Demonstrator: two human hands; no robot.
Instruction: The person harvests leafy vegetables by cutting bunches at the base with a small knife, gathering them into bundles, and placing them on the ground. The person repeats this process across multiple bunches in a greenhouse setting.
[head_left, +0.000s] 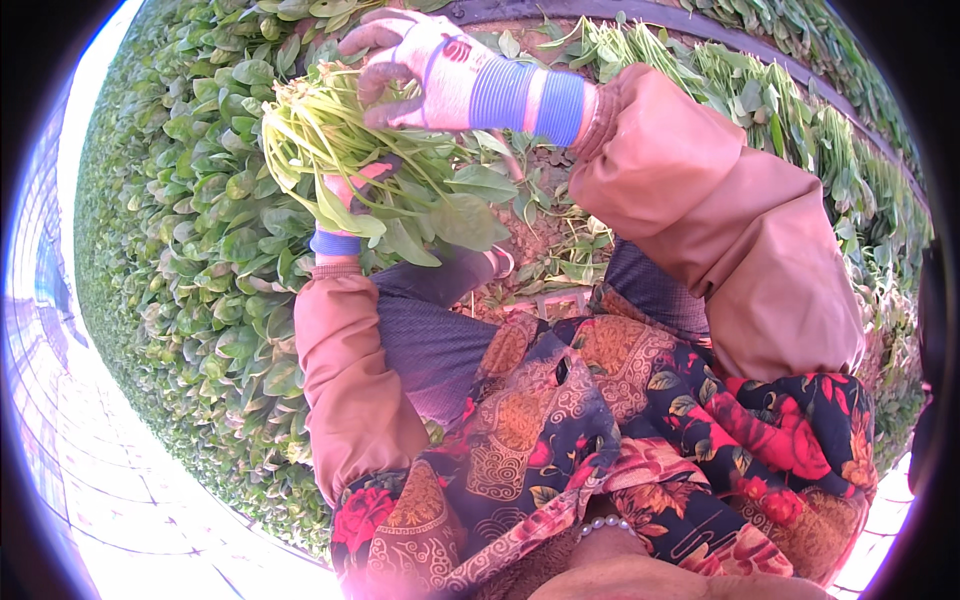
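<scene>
My left hand (356, 187), in a pink and dark coated glove with a blue cuff, grips a bunch of leafy greens (322, 139) from below. The stem ends, pale and with root bits, point up and to the left, while the broad leaves hang to the lower right. Just above the bunch, my right hand (405, 75) in a similar glove has its fingers spread and curved beside the stem ends. Whether its fingertips touch the stems cannot be told. Part of my left hand is hidden behind stalks and leaves.
Dense leafy plants (202, 195) grow along the left. Cut bunches of greens (787, 112) lie in a row at the upper right, beside a dark hose or strip (675, 19). Loose leaves (570, 255) are scattered on reddish soil between my legs.
</scene>
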